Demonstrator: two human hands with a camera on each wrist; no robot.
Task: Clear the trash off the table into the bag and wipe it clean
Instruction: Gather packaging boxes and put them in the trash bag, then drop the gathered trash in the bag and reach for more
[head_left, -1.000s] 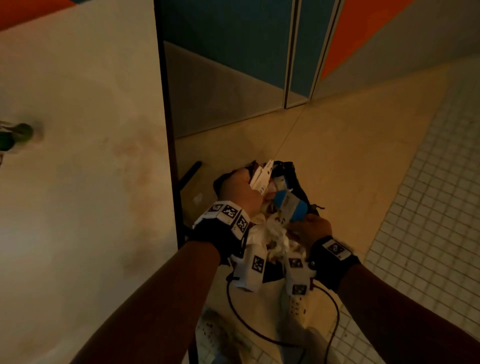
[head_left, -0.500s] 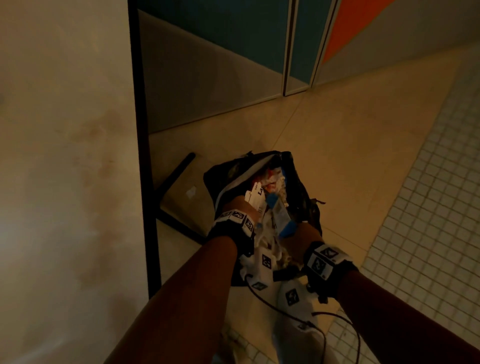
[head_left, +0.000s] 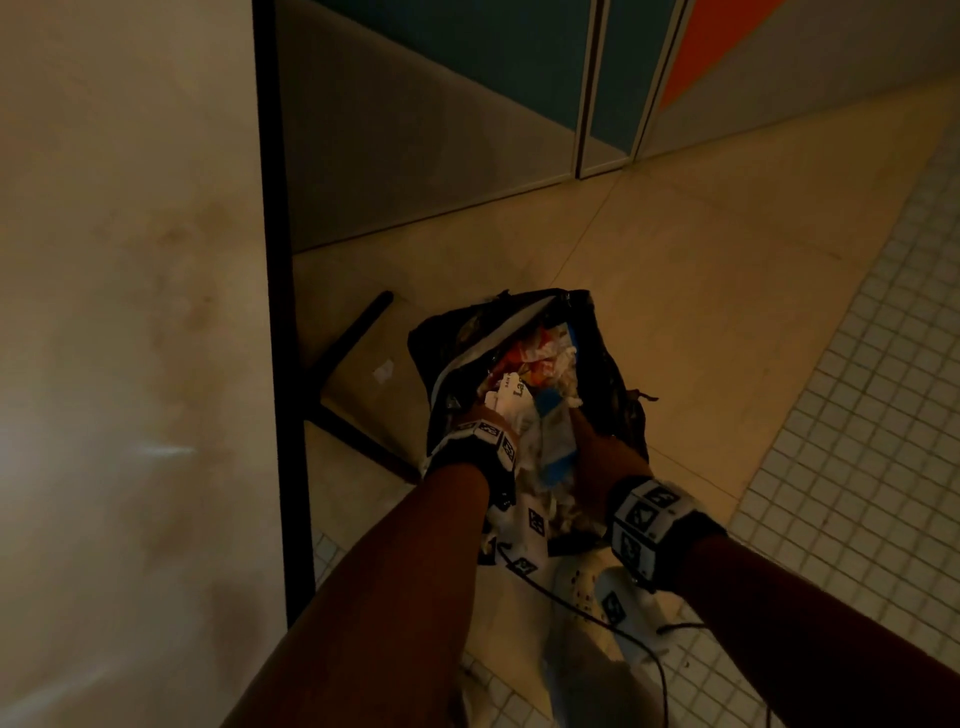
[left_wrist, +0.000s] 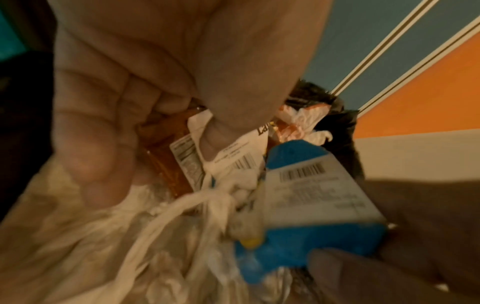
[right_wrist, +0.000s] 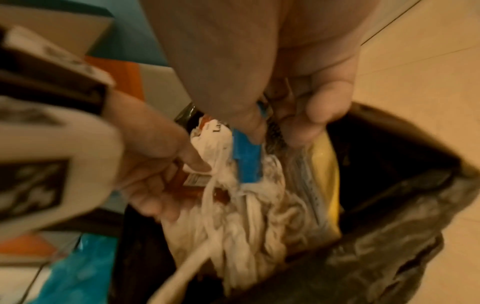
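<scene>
Black bag (head_left: 618, 384); blue-and-white, barcoded wrapper (left_wrist: 319, 197)

left hand (head_left: 475, 415): in the head view its fingers are hidden among the trash in the black bag (head_left: 621, 384)
right hand (head_left: 597, 457): fingers likewise buried in the bag in the head view; cut off by the lower right edge in the left wrist view
white wrapper (left_wrist: 233, 152): print partly covered by the left thumb, only "La" readable
blue packet (left_wrist: 309, 197): label text blurred, unreadable
counter (head_left: 130, 312): cut off at the left and near edges
bag bottom: hidden under the trash
</scene>
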